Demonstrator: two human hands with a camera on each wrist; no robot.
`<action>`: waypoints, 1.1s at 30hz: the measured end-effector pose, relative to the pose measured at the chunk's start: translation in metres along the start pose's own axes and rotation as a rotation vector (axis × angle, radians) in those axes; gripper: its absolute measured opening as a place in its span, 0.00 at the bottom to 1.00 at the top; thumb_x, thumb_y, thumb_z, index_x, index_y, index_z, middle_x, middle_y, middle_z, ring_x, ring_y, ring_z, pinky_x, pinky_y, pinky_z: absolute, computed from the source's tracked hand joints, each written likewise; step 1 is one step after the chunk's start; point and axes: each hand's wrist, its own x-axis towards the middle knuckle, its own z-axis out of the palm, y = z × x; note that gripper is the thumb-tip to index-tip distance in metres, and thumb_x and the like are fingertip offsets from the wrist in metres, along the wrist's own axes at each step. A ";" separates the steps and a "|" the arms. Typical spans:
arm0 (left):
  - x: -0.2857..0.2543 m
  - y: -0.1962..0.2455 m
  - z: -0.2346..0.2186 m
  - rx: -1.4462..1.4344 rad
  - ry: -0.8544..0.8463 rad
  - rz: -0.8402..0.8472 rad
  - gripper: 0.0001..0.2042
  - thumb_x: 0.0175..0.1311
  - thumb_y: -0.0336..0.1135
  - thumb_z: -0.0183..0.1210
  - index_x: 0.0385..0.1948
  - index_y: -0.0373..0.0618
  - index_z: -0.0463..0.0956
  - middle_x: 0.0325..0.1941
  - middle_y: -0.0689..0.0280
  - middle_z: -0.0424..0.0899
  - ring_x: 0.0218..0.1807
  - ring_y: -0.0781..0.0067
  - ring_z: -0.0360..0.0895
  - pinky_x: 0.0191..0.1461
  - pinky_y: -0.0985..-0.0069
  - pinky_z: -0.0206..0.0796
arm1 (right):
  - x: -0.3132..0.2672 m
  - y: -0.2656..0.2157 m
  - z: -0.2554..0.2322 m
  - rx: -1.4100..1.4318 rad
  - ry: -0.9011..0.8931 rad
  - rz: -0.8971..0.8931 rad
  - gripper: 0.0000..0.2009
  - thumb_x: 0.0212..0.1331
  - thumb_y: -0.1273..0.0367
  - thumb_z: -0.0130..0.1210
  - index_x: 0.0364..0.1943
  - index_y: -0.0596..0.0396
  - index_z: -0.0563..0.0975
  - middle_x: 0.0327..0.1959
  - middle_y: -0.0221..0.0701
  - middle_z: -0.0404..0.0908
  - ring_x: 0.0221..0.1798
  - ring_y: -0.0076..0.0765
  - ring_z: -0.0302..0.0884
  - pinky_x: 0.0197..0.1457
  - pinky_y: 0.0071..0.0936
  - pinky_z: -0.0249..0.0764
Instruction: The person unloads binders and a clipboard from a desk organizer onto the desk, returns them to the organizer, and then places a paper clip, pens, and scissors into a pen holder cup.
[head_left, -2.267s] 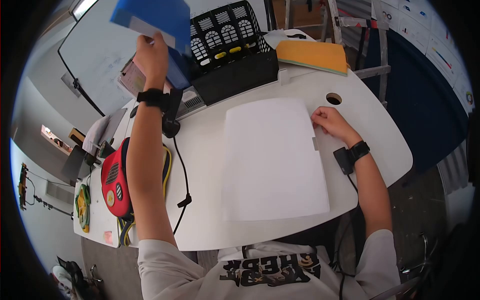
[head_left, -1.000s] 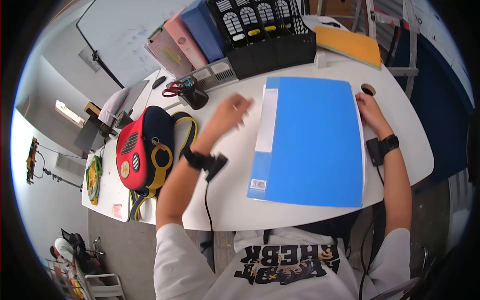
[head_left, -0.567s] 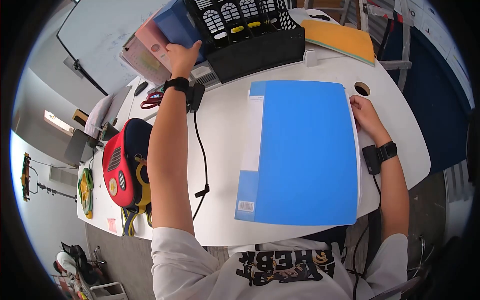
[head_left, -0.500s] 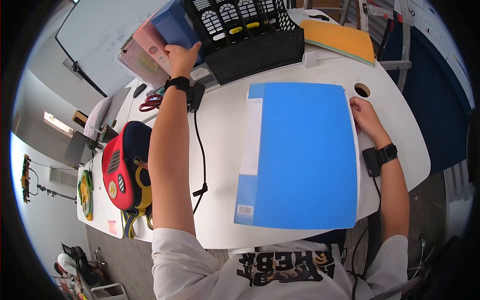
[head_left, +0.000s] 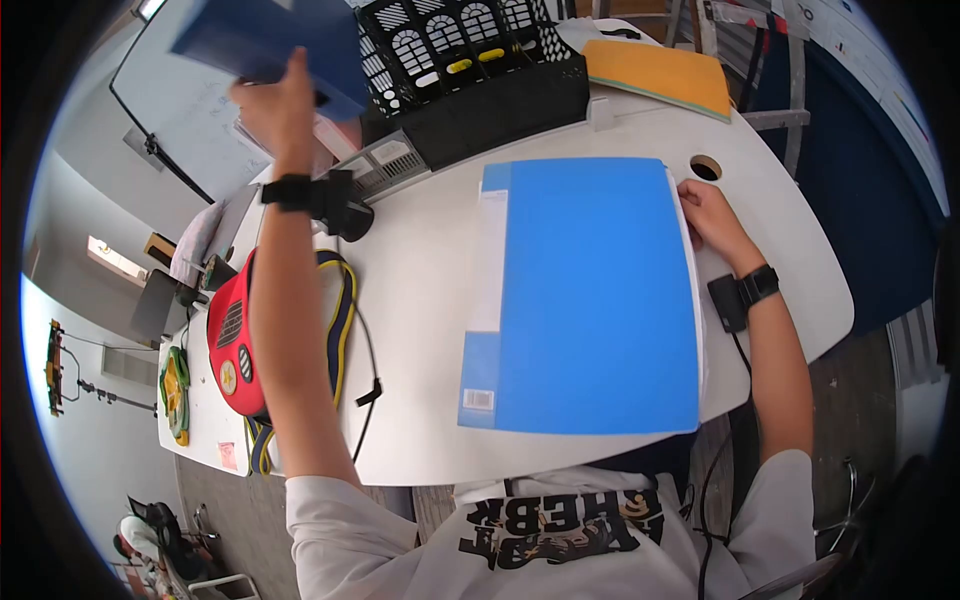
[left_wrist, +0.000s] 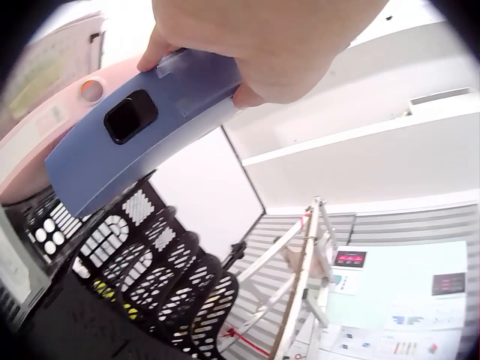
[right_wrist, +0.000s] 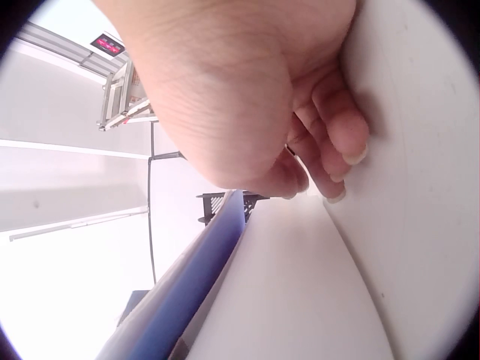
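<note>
My left hand (head_left: 275,115) grips a dark blue box file (left_wrist: 86,169) by its upper end, thumb on one side and fingers on the other. The file is tilted and blurred in the head view, raised at the back left of the desk. A light blue folder (head_left: 590,300) with a white label strip lies on a white folder (right_wrist: 292,285), which it mostly covers. At their right edge my right hand (head_left: 715,220) rests on the desk, fingers curled, with thumb and fingertips pinching the white folder's edge.
A black magazine rack (head_left: 500,115) stands at the back, with a pink file (left_wrist: 30,154) beside it. An orange folder (head_left: 660,75) lies at the back right, near a cable hole (head_left: 705,167). The red backpack (head_left: 230,345) and a hanging cable (head_left: 370,345) are at left.
My left hand laid the light blue folder onto the white one, reached back to the dark blue box file and has now lifted it up and left. The right hand stays at the folders' edge.
</note>
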 end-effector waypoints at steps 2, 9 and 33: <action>0.006 0.001 -0.024 -0.186 0.113 0.136 0.37 0.48 0.42 0.72 0.52 0.24 0.59 0.47 0.49 0.76 0.47 0.54 0.78 0.53 0.66 0.70 | 0.001 0.003 -0.001 0.012 -0.009 -0.031 0.09 0.66 0.68 0.46 0.37 0.59 0.76 0.18 0.26 0.73 0.16 0.19 0.68 0.16 0.19 0.63; -0.050 0.017 -0.096 -1.008 -0.250 -0.107 0.23 0.61 0.38 0.63 0.49 0.32 0.65 0.45 0.55 0.78 0.42 0.62 0.81 0.42 0.67 0.77 | -0.003 0.003 -0.003 0.067 0.019 -0.053 0.10 0.65 0.67 0.50 0.38 0.60 0.76 0.21 0.28 0.75 0.17 0.22 0.70 0.16 0.20 0.66; -0.201 -0.037 -0.119 -0.909 -1.652 -0.549 0.40 0.68 0.67 0.36 0.69 0.39 0.52 0.69 0.59 0.61 0.63 0.68 0.66 0.64 0.66 0.61 | -0.097 -0.053 -0.018 0.233 -0.306 0.155 0.33 0.71 0.48 0.36 0.69 0.60 0.55 0.60 0.53 0.68 0.50 0.48 0.79 0.44 0.36 0.82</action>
